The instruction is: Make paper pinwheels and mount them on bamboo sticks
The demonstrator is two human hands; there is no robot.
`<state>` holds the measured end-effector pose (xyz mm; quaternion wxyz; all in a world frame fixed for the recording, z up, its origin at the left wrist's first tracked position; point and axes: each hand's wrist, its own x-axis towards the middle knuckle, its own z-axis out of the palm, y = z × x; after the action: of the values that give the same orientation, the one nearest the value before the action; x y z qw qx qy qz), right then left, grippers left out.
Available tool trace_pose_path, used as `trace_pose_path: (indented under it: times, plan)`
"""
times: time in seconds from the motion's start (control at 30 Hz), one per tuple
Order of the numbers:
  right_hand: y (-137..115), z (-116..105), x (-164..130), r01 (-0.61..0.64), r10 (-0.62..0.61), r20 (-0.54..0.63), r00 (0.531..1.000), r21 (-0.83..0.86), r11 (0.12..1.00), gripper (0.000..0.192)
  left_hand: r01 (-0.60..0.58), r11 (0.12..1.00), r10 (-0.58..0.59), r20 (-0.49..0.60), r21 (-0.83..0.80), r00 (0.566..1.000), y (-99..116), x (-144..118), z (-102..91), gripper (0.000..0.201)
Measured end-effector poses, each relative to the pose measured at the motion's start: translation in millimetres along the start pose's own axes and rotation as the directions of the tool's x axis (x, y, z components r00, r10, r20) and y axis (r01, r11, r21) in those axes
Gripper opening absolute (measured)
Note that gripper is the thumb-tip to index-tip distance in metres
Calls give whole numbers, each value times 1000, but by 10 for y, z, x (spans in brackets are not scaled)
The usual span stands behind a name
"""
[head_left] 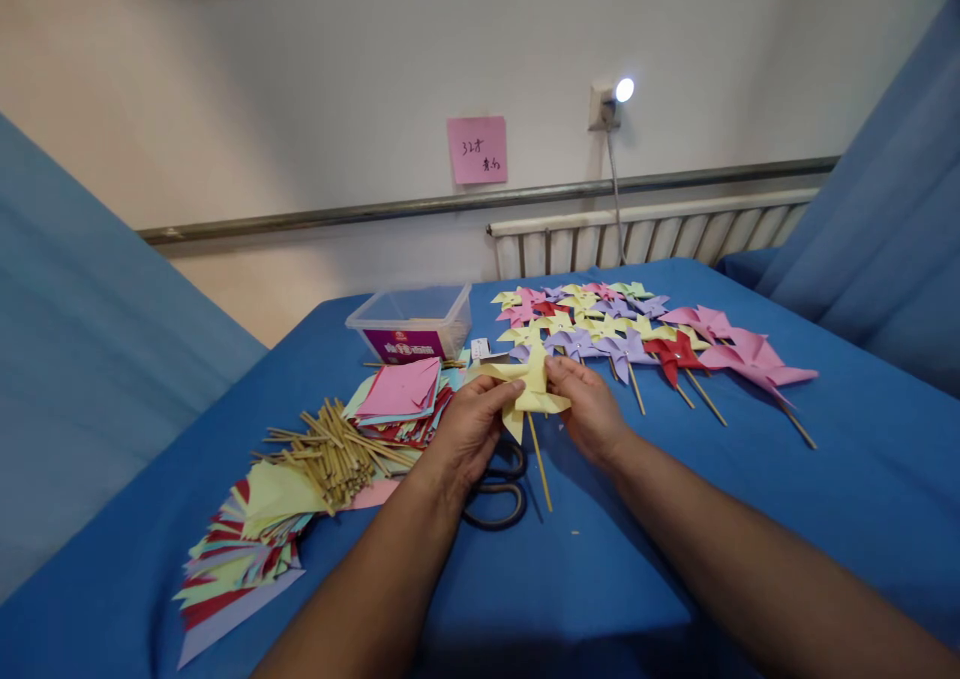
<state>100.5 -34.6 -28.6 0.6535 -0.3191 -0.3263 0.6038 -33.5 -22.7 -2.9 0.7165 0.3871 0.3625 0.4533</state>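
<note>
Over blue table (675, 559), yellow pinwheel (529, 384) between fingers (510, 391).

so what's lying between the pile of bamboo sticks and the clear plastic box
A stack of square coloured paper sheets, pink on top, lies between the bamboo sticks and the clear plastic box, per the head view.

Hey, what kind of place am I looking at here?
Probably an indoor craft workstation. A table with a blue cloth holds rows of finished paper pinwheels, stacked coloured paper and a pile of sticks. Both hands, left hand and right hand, hold a yellow pinwheel.
</note>
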Motion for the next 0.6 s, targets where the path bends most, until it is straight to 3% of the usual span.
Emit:
trace_pose_path:
  times: [0.17,0.6]
  plan:
    - [-59,12,5,-36,35,8,999,84,996,29,7,1000,-7,-18,1,1000,40,1,-15,32]
    - [-59,-25,36,-136,128,70,989,133,982,28,76,997,-76,61,-4,995,61,-43,12,28]
